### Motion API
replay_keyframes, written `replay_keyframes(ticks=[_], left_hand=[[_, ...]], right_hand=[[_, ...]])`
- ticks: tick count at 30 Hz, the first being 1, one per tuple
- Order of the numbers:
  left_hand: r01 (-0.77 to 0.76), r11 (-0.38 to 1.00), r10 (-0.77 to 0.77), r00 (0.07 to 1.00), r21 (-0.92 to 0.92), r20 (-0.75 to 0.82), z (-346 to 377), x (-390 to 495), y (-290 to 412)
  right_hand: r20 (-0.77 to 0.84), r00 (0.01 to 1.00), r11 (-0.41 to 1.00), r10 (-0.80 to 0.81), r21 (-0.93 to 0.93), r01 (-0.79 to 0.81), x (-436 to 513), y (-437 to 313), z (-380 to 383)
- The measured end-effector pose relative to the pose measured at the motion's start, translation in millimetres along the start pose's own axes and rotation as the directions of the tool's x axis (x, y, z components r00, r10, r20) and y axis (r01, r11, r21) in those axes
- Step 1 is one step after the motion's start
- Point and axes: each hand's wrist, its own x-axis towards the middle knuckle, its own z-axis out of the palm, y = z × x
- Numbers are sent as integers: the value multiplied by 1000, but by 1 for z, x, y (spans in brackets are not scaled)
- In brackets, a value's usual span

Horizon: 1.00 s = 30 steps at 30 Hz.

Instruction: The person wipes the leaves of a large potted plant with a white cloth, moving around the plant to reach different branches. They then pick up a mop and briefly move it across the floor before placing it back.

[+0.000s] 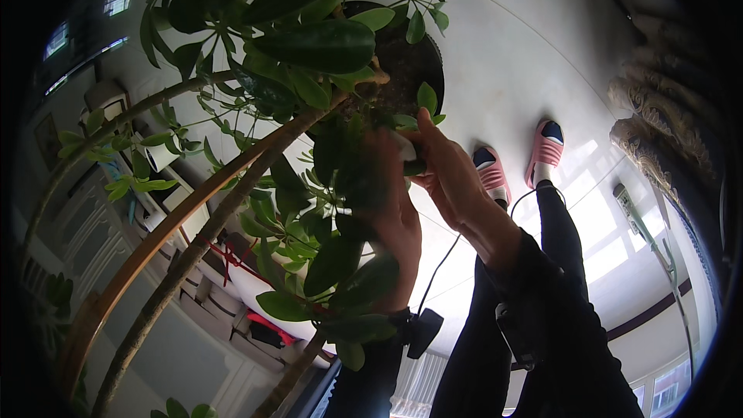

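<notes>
A potted plant with glossy, dark green leaves (316,46) fills the left and middle of the view. My left hand (400,226) is among its lower leaves, with blurred fingers and part of the hand hidden by foliage. Close beside it, my right hand (455,180) has its thumb raised and its fingers curled at a green leaf (414,167). A small white piece (406,146), perhaps tissue or cloth, shows between the two hands. Just beyond them is the dark round pot (438,72) with soil inside.
Thick stems (191,249) slant across the left side. A black cable (441,273) runs near my legs, above pink slippers (491,174) on the pale tiled floor (511,69). Patterned curtain fabric (644,133) and a pale green long-handled tool (650,238) are at right.
</notes>
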Motion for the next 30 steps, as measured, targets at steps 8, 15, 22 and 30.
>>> replay_keyframes(ticks=[8,15,22,30], left_hand=[[17,999,-19,999,41,44,5,-3,-5],[-44,999,43,999,32,23,-5,-1,4],[102,990,-95,993,-97,71,-4,-3,5],[90,995,-85,989,-40,117,-6,0,4]], right_hand=[[57,989,990,-138,-5,139,2,5,-5],[103,984,988,-149,-26,152,2,6,-12],[86,985,986,-152,-56,157,-5,-1,-9],[79,990,992,-114,-49,118,-10,4,-8]])
